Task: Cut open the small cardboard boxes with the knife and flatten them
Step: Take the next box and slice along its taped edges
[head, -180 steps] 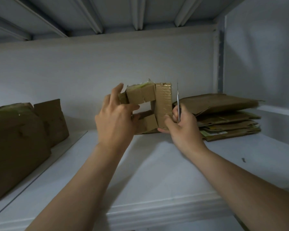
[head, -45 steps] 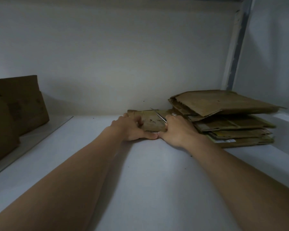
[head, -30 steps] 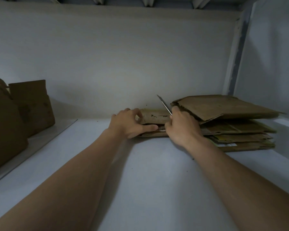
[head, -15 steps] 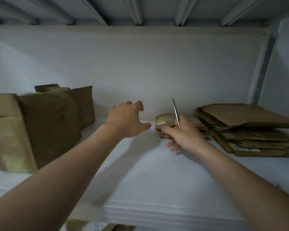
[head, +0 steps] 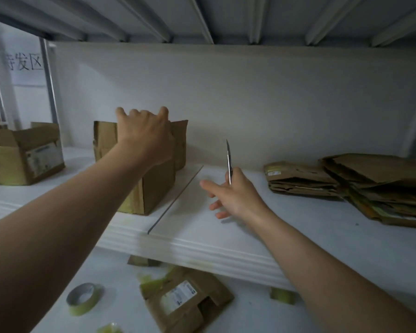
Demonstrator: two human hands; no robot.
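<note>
A brown cardboard box stands upright on the white shelf, left of centre. My left hand lies over its top with fingers curled over the far edge. A second box stands behind it. My right hand hovers above the shelf to the right and pinches a thin knife, blade pointing up, other fingers spread. A freshly flattened small box lies at the back right beside a stack of flattened cardboard.
An open box with a label sits at the far left of the shelf. On the lower level lie a tape roll, a flattened labelled box and tape scraps. A metal shelf underside hangs overhead.
My left hand let go of the flattened box and swung left onto the upright box. My right hand lifted away with the knife. The view turned left and down.
</note>
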